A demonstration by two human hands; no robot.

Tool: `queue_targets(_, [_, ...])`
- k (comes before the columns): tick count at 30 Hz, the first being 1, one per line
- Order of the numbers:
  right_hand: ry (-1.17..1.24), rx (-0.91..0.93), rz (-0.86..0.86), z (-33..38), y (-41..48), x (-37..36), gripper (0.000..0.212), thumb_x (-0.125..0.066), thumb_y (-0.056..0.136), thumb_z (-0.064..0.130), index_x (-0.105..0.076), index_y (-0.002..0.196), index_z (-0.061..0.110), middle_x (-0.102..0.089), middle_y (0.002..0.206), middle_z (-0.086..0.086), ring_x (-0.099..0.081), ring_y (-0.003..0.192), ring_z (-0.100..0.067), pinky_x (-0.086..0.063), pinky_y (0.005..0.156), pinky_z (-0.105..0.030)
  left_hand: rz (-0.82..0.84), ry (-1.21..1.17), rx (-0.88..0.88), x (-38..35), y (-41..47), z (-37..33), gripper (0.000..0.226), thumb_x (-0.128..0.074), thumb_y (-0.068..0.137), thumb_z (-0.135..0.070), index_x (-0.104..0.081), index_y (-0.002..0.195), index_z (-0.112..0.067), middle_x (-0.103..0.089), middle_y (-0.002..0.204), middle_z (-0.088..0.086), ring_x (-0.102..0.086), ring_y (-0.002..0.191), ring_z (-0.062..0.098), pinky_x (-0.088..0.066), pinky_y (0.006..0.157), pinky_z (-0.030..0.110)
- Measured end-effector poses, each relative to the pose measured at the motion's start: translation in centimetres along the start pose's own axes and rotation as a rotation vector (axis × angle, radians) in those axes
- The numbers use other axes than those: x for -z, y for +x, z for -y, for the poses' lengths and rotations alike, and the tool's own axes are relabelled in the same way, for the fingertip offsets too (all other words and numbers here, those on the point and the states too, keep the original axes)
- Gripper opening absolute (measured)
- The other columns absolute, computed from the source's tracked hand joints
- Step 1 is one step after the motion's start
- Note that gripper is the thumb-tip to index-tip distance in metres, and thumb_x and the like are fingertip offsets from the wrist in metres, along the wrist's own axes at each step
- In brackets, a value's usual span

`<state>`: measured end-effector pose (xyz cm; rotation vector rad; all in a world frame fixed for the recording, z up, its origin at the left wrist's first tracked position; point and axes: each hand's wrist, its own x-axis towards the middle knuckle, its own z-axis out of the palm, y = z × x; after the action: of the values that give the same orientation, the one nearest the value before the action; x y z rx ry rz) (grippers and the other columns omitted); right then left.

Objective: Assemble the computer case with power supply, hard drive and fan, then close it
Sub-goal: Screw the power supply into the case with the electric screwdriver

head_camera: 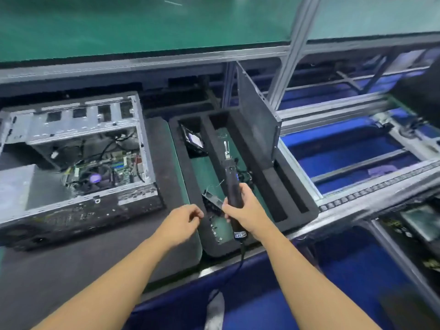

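The open computer case [78, 148] lies on its side at the left, its motherboard [107, 170] exposed and a grey metal box [16, 186] in its near-left corner. To its right, a black foam tray [295, 210] holds a hard drive [194, 140] at the back, a black fan [211, 201] with wires, and loose screws [214, 228]. My right hand [242, 208] grips a black electric screwdriver [230, 179] over the tray, bit pointing away. My left hand [183, 222] hovers beside the screws with thumb and fingertips pinched together; anything between them is too small to see.
The dark side panel [257, 120] stands upright in the tray's right slot. The screwdriver's cable [238, 265] hangs over the bench's front edge. A roller conveyor frame [352, 163] over blue bins runs to the right. A green belt [142, 22] lies behind.
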<state>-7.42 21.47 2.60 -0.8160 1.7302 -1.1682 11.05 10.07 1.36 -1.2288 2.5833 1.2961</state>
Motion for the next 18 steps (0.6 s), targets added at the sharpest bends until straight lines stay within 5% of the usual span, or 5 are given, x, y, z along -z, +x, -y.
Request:
queue_targets(3, [0.001,-0.002,0.009,-1.8,1.7,2.0,0.039,-0.077,0.082,0.029,-0.050,0.110,0.027,-0.069,0.089,0.000,-0.066,0.072,-0.020,-0.060,0.078,-0.049,0.050,0.459,-0.179,-1.6,3.3,-0.9,0.024,-0.047,0.094,-0.022,-0.066,0.105,-0.030,-0.067,0.109,-0.012,-0.058,0.108,0.012,-0.036,0.098,0.033])
queue_targets(8, [0.025,-0.048,0.049,-4.2,3.5,3.3,0.033,-0.073,0.087,0.020,-0.051,0.110,0.025,-0.067,0.081,0.006,-0.065,0.066,-0.015,-0.061,0.069,-0.034,0.232,0.938,-0.317,-4.1,7.4,-1.3,0.027,-0.040,0.092,-0.024,-0.063,0.105,-0.026,-0.065,0.111,-0.009,-0.056,0.114,0.014,-0.021,0.109,0.038])
queue_targets(13, [0.067,-0.081,0.050,-6.0,4.5,3.6,0.031,-0.070,0.088,0.015,-0.051,0.112,0.022,-0.064,0.085,-0.001,-0.063,0.066,-0.019,-0.059,0.070,-0.039,0.189,1.017,-0.246,-5.7,9.7,-0.6,0.044,-0.042,0.094,-0.028,-0.050,0.137,-0.032,-0.055,0.134,-0.011,-0.053,0.123,0.015,-0.024,0.108,0.036])
queue_targets(18, [0.125,-0.151,0.031,-7.2,4.9,4.0,0.029,-0.071,0.089,0.012,-0.052,0.111,0.015,-0.064,0.088,-0.004,-0.064,0.066,-0.016,-0.059,0.066,-0.032,0.197,1.106,-0.202,-6.9,10.4,-1.2,0.026,-0.053,0.092,-0.031,-0.059,0.116,-0.022,-0.057,0.114,-0.001,-0.060,0.104,0.022,-0.038,0.085,0.033])
